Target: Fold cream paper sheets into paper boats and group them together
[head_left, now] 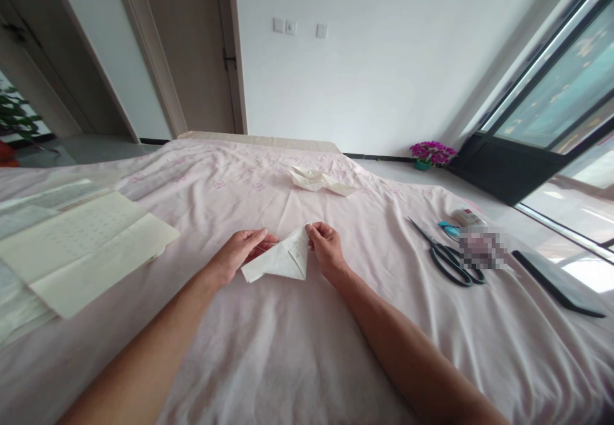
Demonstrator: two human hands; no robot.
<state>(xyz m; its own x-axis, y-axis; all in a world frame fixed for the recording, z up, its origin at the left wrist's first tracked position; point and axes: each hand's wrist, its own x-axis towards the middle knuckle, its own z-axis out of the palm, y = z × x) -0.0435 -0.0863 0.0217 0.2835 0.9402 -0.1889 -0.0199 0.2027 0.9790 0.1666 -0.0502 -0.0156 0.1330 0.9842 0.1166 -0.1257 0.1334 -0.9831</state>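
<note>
Paper piece (283, 258): held over the pink cloth (268, 354), between the two hands, folded, its upper edge slanted; faint marks are seen on its face, too small to be read.
Right hand (326, 246): top corner of the paper piece pinched between thumb and fingers.
Left hand (244, 250): placed at the paper's left end, fingers lightly curled — they are partly hidden behind the paper, so whether it is gripped cannot be told.
Sheets (96, 239): piled on the left; rows of small characters are borne by the top one, none legible; the pile is cut off by the left edge.
Folded shape (316, 182): set on the cloth beyond the hands, pale.
Scissors (444, 255): laid on the right, handles partly covered by a pixelated patch (483, 248).
Small box (469, 217): marked in red, wording unreadable.
Blue item (449, 228): seen beside the patch — its kind cannot be made out.
</note>
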